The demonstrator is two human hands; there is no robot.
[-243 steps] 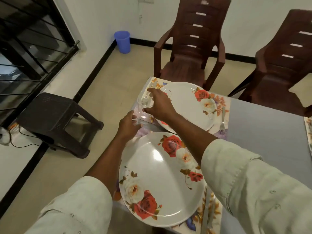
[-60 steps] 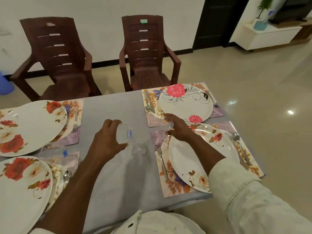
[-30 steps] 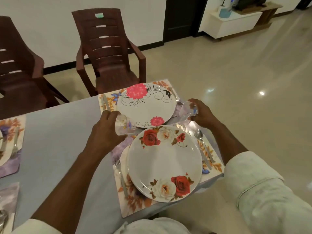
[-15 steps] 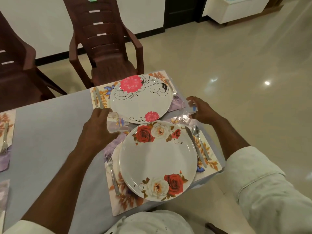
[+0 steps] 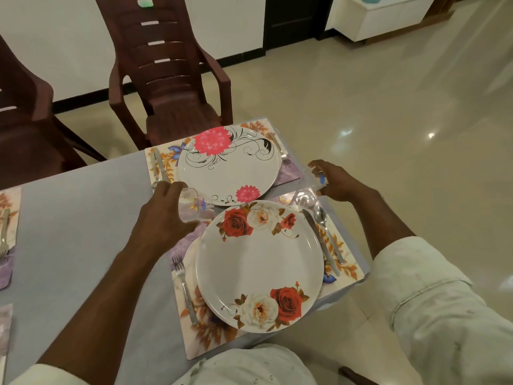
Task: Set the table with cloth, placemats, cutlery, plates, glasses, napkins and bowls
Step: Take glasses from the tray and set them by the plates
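Left hand (image 5: 163,215) grip wraps a clear glass (image 5: 194,204) at 10 o'clock of the rose plate (image 5: 259,266); right hand (image 5: 337,180) grip wraps a second glass (image 5: 309,187) at 1 o'clock.

Red-rose plate (image 5: 259,266), grey cloth (image 5: 72,226)

Clear glass (image 5: 308,187) tilted at rose plate's (image 5: 259,266) far-right corner; 2nd glass (image 5: 194,205) tilted, plate's far-left.
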